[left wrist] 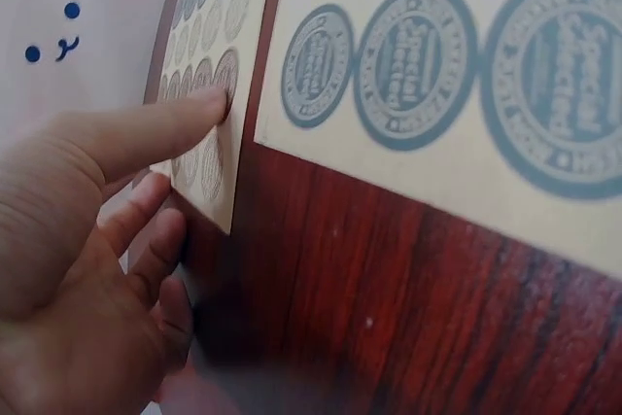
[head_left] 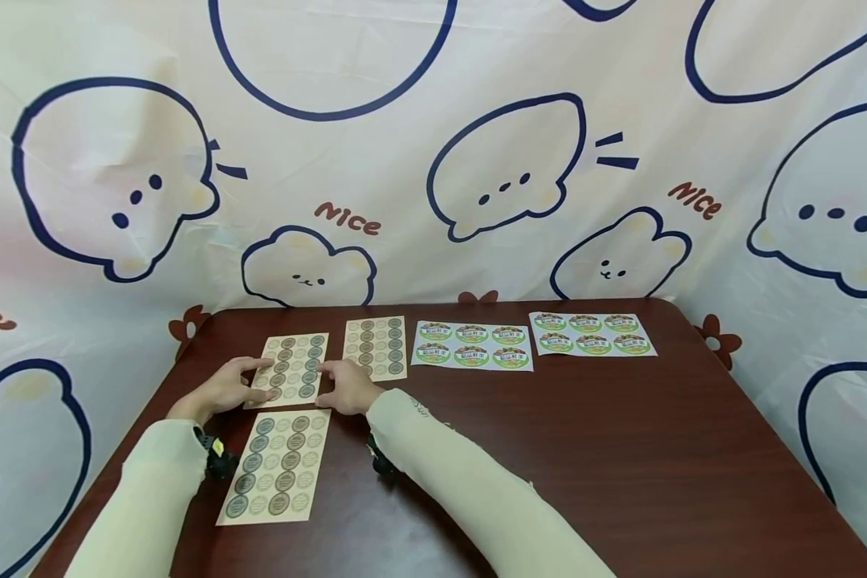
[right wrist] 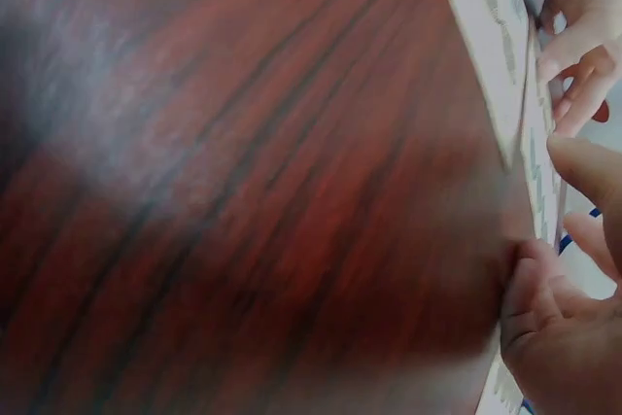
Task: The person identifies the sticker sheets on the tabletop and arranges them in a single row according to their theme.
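A cream sheet of round stickers (head_left: pixel 296 355), printed in dark and pale columns, lies flat on the dark wooden table between both hands. My left hand (head_left: pixel 222 390) touches its left side; in the left wrist view the thumb (left wrist: pixel 155 133) presses on the stickers, with the other fingers beside the sheet's edge. At the lower right edge, my right hand (head_left: pixel 350 388) rests with thumb and fingers spread apart, touching the sheet. Directly below lies another cream sticker sheet (head_left: pixel 273 466), whose "Special Selected" labels (left wrist: pixel 416 65) show large in the left wrist view.
A third cream sticker sheet (head_left: pixel 374 348) lies just right of the handled one. Further right along the back are two white sheets of green oval stickers (head_left: pixel 471 347), (head_left: pixel 592 334). A printed curtain (head_left: pixel 405 177) hangs behind the table (head_left: pixel 621 449).
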Action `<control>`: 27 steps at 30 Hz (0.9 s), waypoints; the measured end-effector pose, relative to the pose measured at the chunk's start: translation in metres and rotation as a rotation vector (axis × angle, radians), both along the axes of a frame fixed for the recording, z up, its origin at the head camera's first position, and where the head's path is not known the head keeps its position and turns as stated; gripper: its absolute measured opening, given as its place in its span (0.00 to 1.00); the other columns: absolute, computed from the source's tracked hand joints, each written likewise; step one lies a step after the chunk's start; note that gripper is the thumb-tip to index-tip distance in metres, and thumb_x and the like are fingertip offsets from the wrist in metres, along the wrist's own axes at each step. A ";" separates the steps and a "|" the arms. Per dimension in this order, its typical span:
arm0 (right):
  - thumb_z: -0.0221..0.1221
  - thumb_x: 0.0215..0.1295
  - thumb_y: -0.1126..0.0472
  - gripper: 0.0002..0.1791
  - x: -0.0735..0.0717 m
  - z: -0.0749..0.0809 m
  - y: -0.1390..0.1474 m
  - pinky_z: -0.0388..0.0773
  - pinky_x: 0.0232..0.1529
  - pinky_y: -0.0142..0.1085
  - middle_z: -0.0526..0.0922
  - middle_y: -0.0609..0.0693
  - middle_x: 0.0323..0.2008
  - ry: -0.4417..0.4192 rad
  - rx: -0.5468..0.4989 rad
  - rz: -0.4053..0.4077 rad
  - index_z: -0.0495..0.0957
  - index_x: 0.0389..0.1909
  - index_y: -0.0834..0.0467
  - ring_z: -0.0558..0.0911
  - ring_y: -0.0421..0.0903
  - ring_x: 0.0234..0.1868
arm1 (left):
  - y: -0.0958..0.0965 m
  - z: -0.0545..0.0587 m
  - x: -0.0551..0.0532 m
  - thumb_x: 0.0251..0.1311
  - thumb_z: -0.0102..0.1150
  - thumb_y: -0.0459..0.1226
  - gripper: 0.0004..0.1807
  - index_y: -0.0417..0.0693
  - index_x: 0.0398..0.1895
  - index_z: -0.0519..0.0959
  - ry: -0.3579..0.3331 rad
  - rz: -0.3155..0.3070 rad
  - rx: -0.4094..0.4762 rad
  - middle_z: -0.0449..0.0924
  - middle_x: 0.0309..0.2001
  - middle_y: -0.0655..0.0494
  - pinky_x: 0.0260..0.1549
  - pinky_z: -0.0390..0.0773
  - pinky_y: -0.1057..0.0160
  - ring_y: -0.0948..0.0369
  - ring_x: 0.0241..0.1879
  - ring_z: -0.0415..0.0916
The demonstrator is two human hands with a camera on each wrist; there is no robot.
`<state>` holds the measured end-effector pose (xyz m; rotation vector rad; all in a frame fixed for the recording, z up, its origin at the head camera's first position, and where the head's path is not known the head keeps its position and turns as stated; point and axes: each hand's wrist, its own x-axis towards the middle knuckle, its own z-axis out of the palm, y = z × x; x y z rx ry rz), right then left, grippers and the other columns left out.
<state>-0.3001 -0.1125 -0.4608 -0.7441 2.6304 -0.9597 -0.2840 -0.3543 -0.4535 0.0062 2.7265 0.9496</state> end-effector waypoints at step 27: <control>0.66 0.67 0.60 0.30 -0.004 0.001 -0.007 0.75 0.44 0.27 0.84 0.48 0.51 -0.008 0.109 -0.070 0.74 0.69 0.49 0.81 0.40 0.44 | 0.007 -0.003 -0.001 0.64 0.67 0.43 0.47 0.37 0.79 0.52 -0.024 0.011 -0.063 0.38 0.74 0.22 0.67 0.54 0.28 0.27 0.71 0.45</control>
